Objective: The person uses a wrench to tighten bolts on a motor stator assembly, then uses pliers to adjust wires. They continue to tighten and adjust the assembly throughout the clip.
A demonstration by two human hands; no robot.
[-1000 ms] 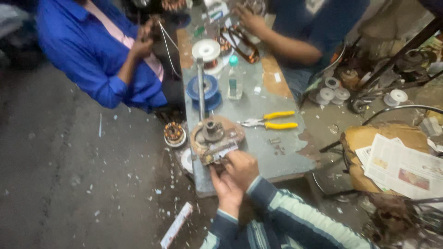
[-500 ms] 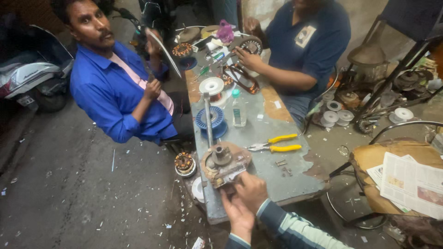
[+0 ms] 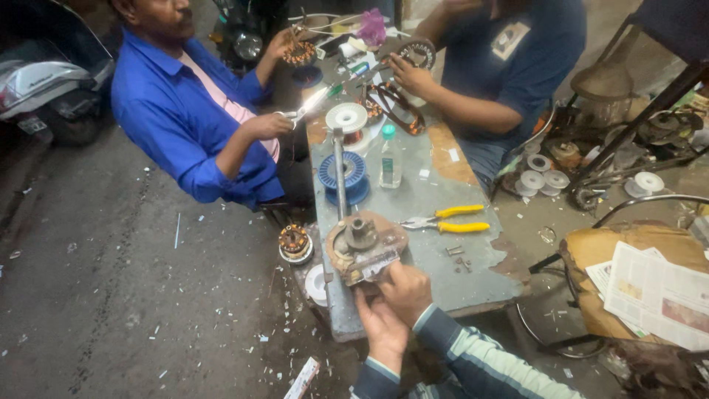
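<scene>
- Both hands grip the near edge of a rusty round motor housing (image 3: 363,247) at the table's (image 3: 413,192) near-left corner: left hand (image 3: 380,325) fingers curled under it, right hand (image 3: 405,290) pinching its edge.
- Seemingly the housing is being steadied for work; a firm hold matters next.
- Just beyond lie yellow-handled pliers (image 3: 448,219).
- Farther: blue wire spool (image 3: 346,174), clear bottle (image 3: 390,157).

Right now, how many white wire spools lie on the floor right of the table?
4: three clustered white spools beside the seated person in dark blue, one farther right by the metal frame. Clutter may hide more.
</scene>
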